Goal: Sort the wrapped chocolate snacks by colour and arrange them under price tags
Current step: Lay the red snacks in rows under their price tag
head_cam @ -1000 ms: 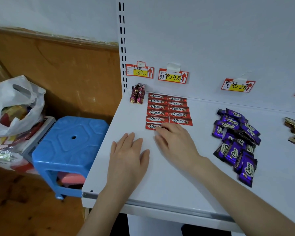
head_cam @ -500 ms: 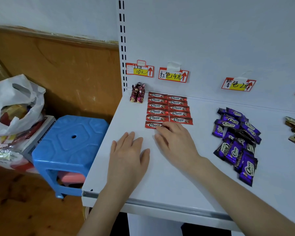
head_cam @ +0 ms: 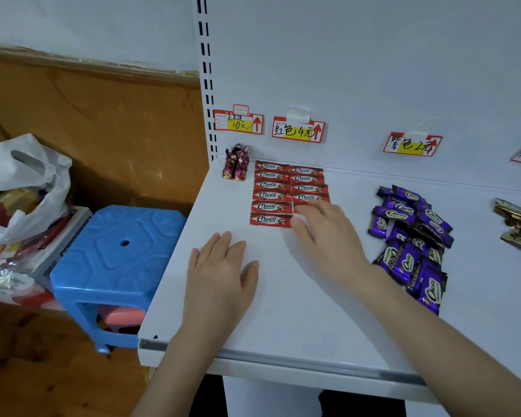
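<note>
The white shelf [head_cam: 283, 311] carries everything. At its three o'clock sits the purple pile [head_cam: 409, 236], still jumbled under the purple tag [head_cam: 412, 144]. At eleven o'clock the red snacks [head_cam: 272, 195] lie in two neat columns below the red tag [head_cam: 298, 130]. The left hand [head_cam: 220, 266] lies flat at seven o'clock, fingers loosely spread, holding nothing. The right hand [head_cam: 328, 236], fingers straight, has slid off the nearest left-column bar [head_cam: 269, 219], now fully uncovered, to press at the foot of the right column. Red looks nearly done; purple waits.
</note>
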